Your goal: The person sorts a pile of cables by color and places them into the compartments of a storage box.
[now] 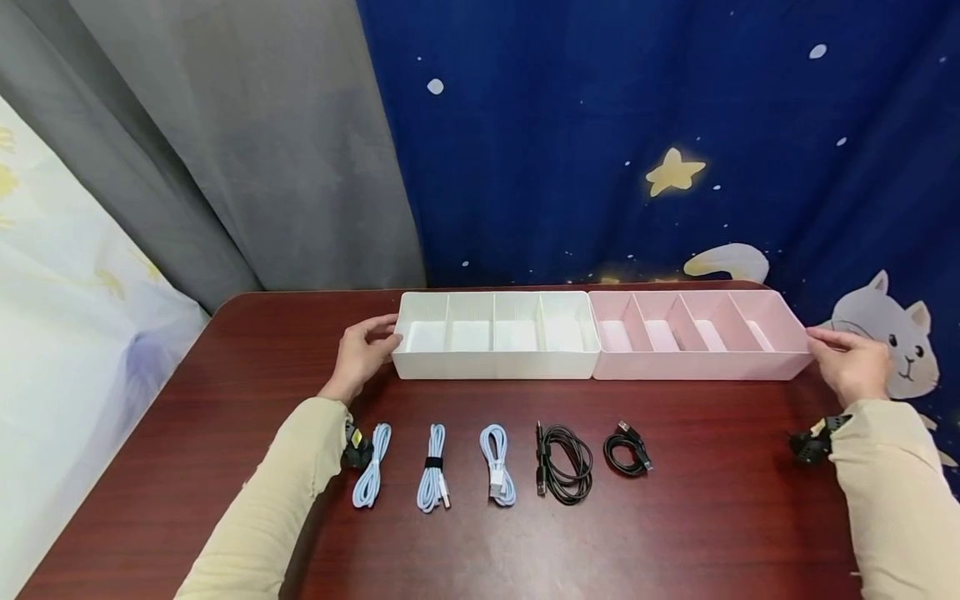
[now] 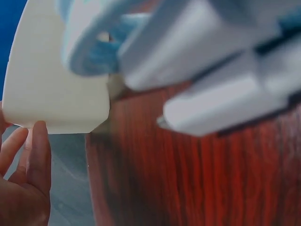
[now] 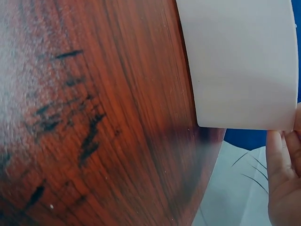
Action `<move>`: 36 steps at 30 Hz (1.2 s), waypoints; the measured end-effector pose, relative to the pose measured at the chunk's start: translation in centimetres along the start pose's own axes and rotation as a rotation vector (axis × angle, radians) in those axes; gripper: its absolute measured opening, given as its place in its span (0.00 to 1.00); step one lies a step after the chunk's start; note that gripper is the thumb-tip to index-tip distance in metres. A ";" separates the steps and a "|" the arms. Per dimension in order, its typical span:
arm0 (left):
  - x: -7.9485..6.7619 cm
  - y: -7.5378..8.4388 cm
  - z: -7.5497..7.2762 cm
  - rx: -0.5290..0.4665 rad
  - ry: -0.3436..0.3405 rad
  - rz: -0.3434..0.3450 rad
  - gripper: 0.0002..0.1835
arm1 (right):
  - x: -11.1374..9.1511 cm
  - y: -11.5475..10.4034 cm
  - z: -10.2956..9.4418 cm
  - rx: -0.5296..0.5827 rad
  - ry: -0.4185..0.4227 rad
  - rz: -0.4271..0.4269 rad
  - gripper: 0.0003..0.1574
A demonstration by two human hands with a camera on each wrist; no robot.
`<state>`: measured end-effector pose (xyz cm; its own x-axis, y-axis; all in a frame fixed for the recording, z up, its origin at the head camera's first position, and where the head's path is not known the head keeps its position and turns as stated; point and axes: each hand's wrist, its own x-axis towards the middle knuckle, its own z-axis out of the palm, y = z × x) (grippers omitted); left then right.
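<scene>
A white divided organizer box (image 1: 495, 365) and a pink divided organizer box (image 1: 697, 365) lie end to end in one row along the table's far side. At the white box's left end, my left hand (image 1: 363, 357) touches the end wall with thumb and fingertips. My right hand (image 1: 855, 360) rests its fingertips on the pink box's right end. In the left wrist view, straight fingers (image 2: 38, 155) meet the white box's edge. Fingertips also meet the pink box's end in the right wrist view, where the hand (image 3: 284, 179) is partly cut off by the frame.
In front of the boxes lie coiled cables in a row: a light blue cable (image 1: 372, 467), one with a black strap (image 1: 431, 487), one with a white plug (image 1: 497, 479), a longer black cable (image 1: 567, 483) and a short black cable (image 1: 627, 454). Curtains hang behind the dark red table (image 1: 187, 467).
</scene>
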<state>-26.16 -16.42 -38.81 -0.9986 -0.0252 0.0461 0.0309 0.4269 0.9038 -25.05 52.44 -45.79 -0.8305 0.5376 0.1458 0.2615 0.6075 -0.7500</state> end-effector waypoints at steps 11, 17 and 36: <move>-0.1 -0.1 0.2 0.050 0.015 0.011 0.20 | -1.0 -1.0 -0.8 -0.092 -0.036 -0.005 0.23; -0.3 -0.1 0.1 0.061 0.023 0.024 0.20 | -1.9 -1.7 -0.9 -0.112 -0.013 -0.022 0.24; -1.3 -1.0 -1.6 0.086 0.049 0.008 0.21 | -7.0 -8.9 -1.2 -0.190 -0.029 -0.167 0.20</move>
<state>-24.82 -18.28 -39.03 -0.9951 -0.0644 0.0755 0.0329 0.5034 0.8634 -20.99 43.97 -39.32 -0.8830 0.4051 0.2372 0.2049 0.7871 -0.5818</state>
